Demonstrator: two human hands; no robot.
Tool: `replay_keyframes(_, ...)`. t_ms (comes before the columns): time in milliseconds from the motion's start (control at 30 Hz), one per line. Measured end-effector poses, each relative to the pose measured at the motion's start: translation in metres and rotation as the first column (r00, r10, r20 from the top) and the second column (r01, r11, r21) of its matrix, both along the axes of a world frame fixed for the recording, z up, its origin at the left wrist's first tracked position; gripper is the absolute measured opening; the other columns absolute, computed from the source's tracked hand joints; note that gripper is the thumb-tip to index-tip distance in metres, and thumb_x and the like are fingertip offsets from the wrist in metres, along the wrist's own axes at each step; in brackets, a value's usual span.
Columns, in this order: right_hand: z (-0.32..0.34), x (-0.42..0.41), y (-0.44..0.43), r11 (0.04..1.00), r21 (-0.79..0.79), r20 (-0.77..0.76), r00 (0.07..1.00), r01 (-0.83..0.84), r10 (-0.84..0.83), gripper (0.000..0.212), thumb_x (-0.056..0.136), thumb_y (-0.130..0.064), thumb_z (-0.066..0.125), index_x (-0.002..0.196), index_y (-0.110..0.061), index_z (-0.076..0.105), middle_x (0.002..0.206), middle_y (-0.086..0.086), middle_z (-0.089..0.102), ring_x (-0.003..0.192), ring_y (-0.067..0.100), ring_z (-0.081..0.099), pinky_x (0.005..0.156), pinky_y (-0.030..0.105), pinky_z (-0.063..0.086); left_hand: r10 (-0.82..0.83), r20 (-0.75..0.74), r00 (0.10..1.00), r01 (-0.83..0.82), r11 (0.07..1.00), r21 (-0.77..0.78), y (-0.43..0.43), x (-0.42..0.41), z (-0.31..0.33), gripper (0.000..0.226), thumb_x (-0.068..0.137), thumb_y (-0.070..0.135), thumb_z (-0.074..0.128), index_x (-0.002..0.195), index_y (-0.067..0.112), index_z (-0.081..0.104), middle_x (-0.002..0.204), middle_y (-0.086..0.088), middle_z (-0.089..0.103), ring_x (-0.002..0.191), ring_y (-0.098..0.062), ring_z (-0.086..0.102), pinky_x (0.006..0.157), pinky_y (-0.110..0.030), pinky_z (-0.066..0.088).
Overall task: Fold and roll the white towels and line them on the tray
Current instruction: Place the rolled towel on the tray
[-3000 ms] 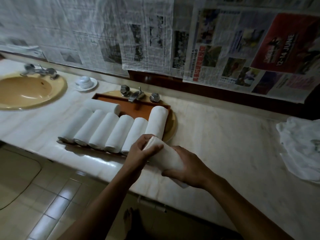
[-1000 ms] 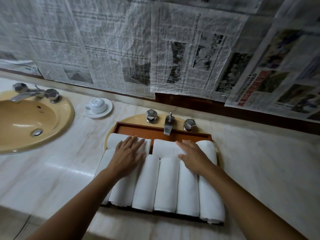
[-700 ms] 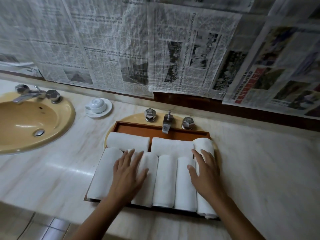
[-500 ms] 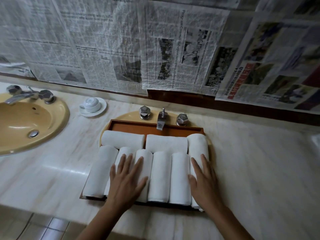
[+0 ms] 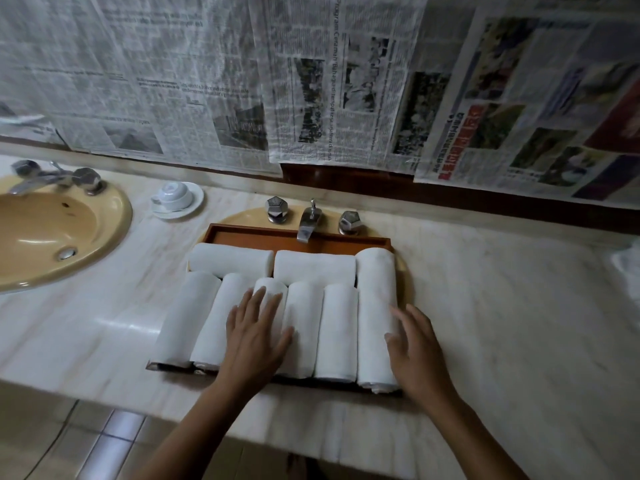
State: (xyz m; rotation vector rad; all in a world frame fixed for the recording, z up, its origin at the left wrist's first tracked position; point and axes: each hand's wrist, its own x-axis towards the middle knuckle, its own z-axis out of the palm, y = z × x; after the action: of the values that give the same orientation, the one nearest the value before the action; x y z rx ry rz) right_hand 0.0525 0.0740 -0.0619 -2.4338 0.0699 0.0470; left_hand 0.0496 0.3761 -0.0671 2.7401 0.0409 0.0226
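A brown wooden tray [image 5: 263,237] sits over a yellow basin on the marble counter. Several rolled white towels [image 5: 337,330] lie lengthwise side by side on it, and two more rolls [image 5: 232,259] lie crosswise behind them. My left hand [image 5: 254,336] rests flat, fingers straight, on the rolls left of the middle. My right hand [image 5: 414,344] lies with straight fingers against the right side of the long rightmost roll [image 5: 375,306], at the tray's right edge.
A chrome tap with two knobs [image 5: 309,220] stands just behind the tray. At the left are a second yellow basin [image 5: 45,233] and an upturned white cup on a saucer [image 5: 176,199]. Newspaper covers the wall. White cloth [image 5: 628,261] shows at the right edge.
Three seconds ago both hands held a rolled towel; it now lies on the tray. Over the last second both hands slid from the far rolls back toward the tray's near end.
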Motion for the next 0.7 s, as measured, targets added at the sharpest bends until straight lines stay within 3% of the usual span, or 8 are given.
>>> replay_keyframes(133, 0.003, -0.008, -0.049, 0.999, -0.033, 0.036, 0.999, 0.020, -0.019, 0.045, 0.097, -0.015, 0.064, 0.141, -0.015, 0.057, 0.155, 0.009, 0.041, 0.146, 0.023, 0.036, 0.114, 0.030, 0.030, -0.021, 0.027, 0.999, 0.023, 0.997, -0.080, -0.051, 0.000, 0.011, 0.065, 0.093, 0.062, 0.042, 0.151, 0.033, 0.039, 0.164, -0.002, 0.029, 0.155, -0.022, 0.016, 0.124, -0.048, 0.020)
replay_keyframes(333, 0.006, -0.032, -0.148, 0.999, -0.019, 0.060, 0.997, 0.046, -0.044, 0.038, 0.096, -0.015, 0.066, 0.134, -0.015, 0.062, 0.150, 0.008, 0.046, 0.142, 0.023, 0.042, 0.111, 0.027, 0.030, -0.067, 0.045, 0.997, 0.074, 0.978, -0.195, -0.150, -0.001, 0.022, 0.051, 0.099, 0.054, 0.053, 0.145, 0.032, 0.049, 0.157, 0.001, 0.042, 0.151, -0.021, 0.026, 0.121, -0.047, 0.024)
replay_keyframes(533, 0.006, -0.050, -0.261, 0.994, -0.023, 0.132, 0.986, 0.106, -0.102, 0.035, 0.093, -0.009, 0.069, 0.128, -0.009, 0.065, 0.138, 0.011, 0.056, 0.135, 0.025, 0.048, 0.110, 0.026, 0.032, -0.110, 0.050, 0.993, 0.120, 0.947, -0.299, -0.271, -0.005, 0.035, 0.041, 0.097, 0.046, 0.055, 0.129, 0.021, 0.063, 0.131, -0.002, 0.061, 0.119, -0.024, 0.055, 0.102, -0.044, 0.045)
replay_keyframes(700, 0.000, -0.058, -0.356, 0.976, -0.013, 0.189, 0.959, 0.218, -0.212, 0.036, 0.087, -0.004, 0.072, 0.123, -0.008, 0.066, 0.128, 0.010, 0.061, 0.125, 0.027, 0.056, 0.107, 0.030, 0.040, -0.152, 0.081, 0.985, 0.172, 0.912, -0.373, -0.365, 0.000, 0.040, 0.026, 0.098, 0.030, 0.065, 0.123, 0.024, 0.068, 0.122, 0.008, 0.067, 0.112, -0.011, 0.060, 0.095, -0.030, 0.046)
